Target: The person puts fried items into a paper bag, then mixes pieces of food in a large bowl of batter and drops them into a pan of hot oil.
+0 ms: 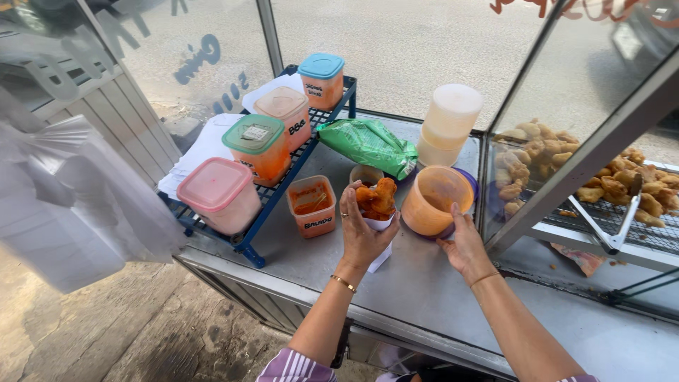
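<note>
On the steel counter (417,272), our left hand (361,230) grips a paper cup (379,223) of fried bites; our right hand (463,244) tilts an orange sauce tub (435,201), which could spill.

paper cup (380,223) — mostly behind fingers (351,212)

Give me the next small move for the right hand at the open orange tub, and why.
Probably tilt the orange tub further toward the paper cup of fried pieces. The right hand grips the tub's near rim, lid off, orange seasoning showing inside. The left hand holds the cup upright right beside it, its fried pieces heaped above the rim. No spoon is visible, so pouring looks likeliest.
</note>
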